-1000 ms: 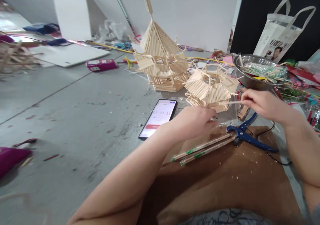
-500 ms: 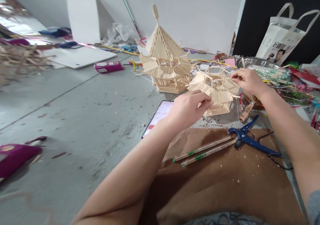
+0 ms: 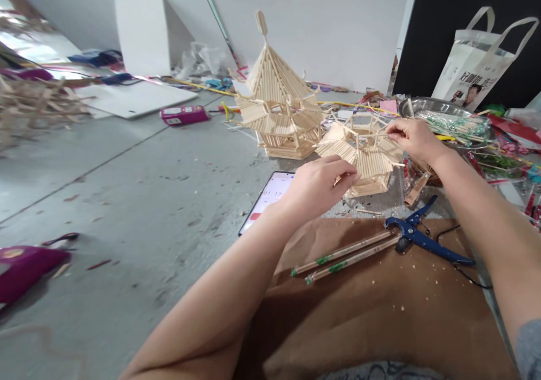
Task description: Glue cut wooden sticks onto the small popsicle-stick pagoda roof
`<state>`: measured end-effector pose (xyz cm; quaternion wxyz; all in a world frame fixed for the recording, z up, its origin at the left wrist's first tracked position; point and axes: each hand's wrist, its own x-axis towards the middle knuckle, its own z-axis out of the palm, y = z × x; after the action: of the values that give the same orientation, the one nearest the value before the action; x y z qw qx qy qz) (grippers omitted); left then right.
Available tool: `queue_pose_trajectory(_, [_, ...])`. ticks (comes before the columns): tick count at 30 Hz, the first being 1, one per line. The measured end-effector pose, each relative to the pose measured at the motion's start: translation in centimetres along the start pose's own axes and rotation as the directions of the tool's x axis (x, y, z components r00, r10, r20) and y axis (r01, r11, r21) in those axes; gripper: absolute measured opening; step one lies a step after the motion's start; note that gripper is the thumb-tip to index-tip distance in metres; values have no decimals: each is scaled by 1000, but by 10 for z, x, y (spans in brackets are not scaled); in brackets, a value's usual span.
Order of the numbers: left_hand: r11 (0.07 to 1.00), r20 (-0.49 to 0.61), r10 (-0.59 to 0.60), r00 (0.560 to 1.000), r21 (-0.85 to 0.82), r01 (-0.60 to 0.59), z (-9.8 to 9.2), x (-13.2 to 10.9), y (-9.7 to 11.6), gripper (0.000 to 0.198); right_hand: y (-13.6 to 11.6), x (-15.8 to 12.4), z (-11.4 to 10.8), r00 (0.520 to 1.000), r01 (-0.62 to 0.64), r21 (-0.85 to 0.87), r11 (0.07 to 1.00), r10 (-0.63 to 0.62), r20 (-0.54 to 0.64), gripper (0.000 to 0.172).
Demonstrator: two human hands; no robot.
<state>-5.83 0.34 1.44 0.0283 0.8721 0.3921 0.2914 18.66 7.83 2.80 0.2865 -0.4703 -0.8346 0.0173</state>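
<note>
A low wooden stick structure with slanted roof panels stands in the middle, just beyond the brown sheet. My left hand is at its near left side, fingers curled together; what they grip, if anything, is hidden. At the upper right of the structure, my right hand pinches a thin wooden stick that lies across the top opening. A taller pagoda-like stick model with a pointed roof stands behind and to the left. A phone lies partly behind my left wrist.
Blue cutters and two bundles of sticks lie on the brown sheet. A metal tray with packaged sticks is behind my right hand, near a white bag. Purple boxes lie left.
My right hand has shifted slightly to the left above the low structure. My left hand has barely moved.
</note>
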Motion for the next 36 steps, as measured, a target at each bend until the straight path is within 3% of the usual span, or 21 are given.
queue_pose_trajectory(15, [1000,2,16,1000,-6,-16,3,-1,-2,24,0,1,0,999,-13,75,997,16,-41,6])
queue_pose_trajectory(19, [1000,7,16,1000,-10,-16,3,0,-2,24,0,2,4,995,16,130,991,-3,-101,9])
queue_pose_trajectory(36, [999,-11,52,999,-14,-52,2,-1,-4,23,-1,8,14,992,3,147,989,16,-128,12])
